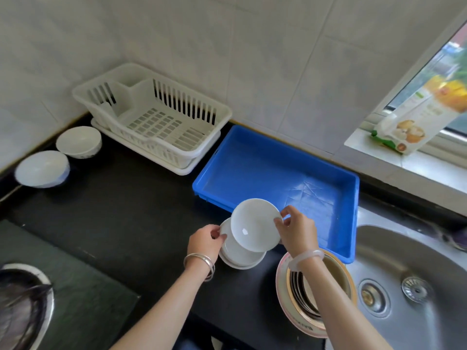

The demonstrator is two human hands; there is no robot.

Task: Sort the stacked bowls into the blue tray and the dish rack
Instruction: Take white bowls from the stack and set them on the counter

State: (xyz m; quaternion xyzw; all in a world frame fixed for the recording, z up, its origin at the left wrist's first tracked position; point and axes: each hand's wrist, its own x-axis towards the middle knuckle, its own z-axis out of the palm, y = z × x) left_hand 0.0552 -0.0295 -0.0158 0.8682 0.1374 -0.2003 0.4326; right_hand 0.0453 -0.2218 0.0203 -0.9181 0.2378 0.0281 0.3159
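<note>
The step in hand looks like the peeling of the top piece off the stack. The right hand (297, 233) has its grip clamped on the right rim of a shallow, glossy white ceramic bowl (252, 223), thumb and fingertips pinching the edge. The left hand (206, 239) has its grip pinched on the left rim of the remaining stack of white bowls (240, 258), seemingly to steady it. That stack sits on the black tabletop (126, 210), just in front of the near rim of the rectangular blue plastic tray (265, 173).

The lifted bowl is tilted, with its hollow facing up and toward the person. Its far edge is raised over the tray's near wall, and its near edge is low over the stack; whether it touches there I cannot tell. Being round, it has no long axis, only this tilt. The tray's long axis runs from the back left to the front right. The white slotted plastic dish rack (156, 120) stands behind and to the left, with nothing visible in it.

The next move probably calls for lifting the bowl clear of the one beneath, levelling it, and carrying it over a wall, the tray being the closer target. The pinch on a slick rim seems thin, so a slow set-down would be wise
</note>
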